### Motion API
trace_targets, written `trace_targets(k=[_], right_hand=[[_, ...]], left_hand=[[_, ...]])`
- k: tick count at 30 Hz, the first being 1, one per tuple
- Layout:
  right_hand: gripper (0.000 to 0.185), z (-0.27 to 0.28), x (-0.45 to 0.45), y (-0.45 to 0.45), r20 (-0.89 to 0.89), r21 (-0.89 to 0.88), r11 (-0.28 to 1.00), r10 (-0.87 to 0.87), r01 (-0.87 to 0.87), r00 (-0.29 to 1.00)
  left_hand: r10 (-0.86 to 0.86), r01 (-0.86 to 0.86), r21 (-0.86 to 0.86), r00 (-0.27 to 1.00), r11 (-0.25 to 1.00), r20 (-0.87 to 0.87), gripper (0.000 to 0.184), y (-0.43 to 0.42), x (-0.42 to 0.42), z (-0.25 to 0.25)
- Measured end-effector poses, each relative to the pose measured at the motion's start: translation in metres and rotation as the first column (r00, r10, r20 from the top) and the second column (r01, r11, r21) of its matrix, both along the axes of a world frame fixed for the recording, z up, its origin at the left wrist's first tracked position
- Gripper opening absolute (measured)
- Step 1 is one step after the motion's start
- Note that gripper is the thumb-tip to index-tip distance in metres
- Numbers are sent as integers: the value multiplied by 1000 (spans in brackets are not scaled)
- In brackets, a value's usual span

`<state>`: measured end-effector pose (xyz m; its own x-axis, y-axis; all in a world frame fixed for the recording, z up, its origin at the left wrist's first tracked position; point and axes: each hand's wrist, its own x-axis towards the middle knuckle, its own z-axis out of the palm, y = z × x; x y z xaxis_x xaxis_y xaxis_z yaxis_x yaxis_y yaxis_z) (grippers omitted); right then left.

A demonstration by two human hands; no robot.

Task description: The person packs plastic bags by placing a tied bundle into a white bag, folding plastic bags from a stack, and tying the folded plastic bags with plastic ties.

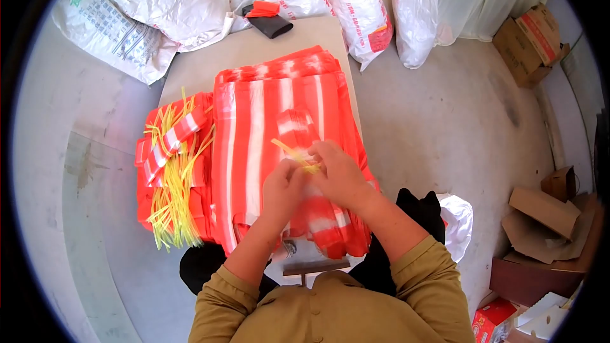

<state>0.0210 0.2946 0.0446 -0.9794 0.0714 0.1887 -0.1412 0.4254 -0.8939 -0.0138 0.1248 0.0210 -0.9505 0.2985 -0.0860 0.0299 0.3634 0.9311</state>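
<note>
My left hand (284, 185) and my right hand (335, 168) meet over a large stack of red-and-white striped plastic bags (256, 133). Both have their fingers pinched on a yellow tie strip (289, 150), which lies across a gathered bundle of the bags (297, 126). Part of the bundle hangs toward me below my hands. At the left of the stack lies a bunch of loose yellow strips (175, 206). Beside it rests a folded, tied bundle (173, 143) on more red bags. How the strip passes round the bundle is hidden by my fingers.
A black roll with a red piece (270, 22) lies at the table's (197, 76) far end. White woven sacks (165, 0) and printed white sacks (359, 9) stand behind it. Cardboard boxes (530, 44) are at the far right; opened cartons (546, 222) sit at the near right.
</note>
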Motion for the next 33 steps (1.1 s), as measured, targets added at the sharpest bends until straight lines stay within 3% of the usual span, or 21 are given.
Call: trace_targets(k=[2,5,11,15,20,21,26,30,32,33], right_hand=[[34,0,3,0,-26,-4,1000,-24,23,999],[36,-6,3,1,-131,236,969,-38,69,991],[37,0,6,-1,-83,392,917,-46,75,995],[36,4,8,3,48,346,937,-60,40,997],[30,23,15,25,274,241,967,11,-79,962],[30,17,14,28,243,249,966,5,-68,970],[38,2,14,34,33,298,955,-13,2,999],[50,16,14,27,197,411,907,14,-95,980],[54,13,15,24,202,417,903,17,-101,979],[54,18,15,23,257,337,935,21,-110,966]], left_hand=[[-9,9,-8,1000,1000,-15,8,0,1,4],[-18,18,-23,1000,1000,-8,8,-1,2,9],[-3,0,-60,999,998,-41,9,-1,-1,4],[0,-25,-157,988,987,-155,8,-4,-5,-6],[39,-51,-132,995,990,-90,6,-10,-16,-19],[28,-41,-142,995,989,-96,8,-9,-17,-14],[96,-112,-141,988,984,-118,35,-11,2,8],[-98,82,-224,993,971,-60,52,-26,41,12],[-142,132,-149,988,980,-64,60,-30,53,-2],[-163,155,-110,984,982,-66,65,-29,56,-1]])
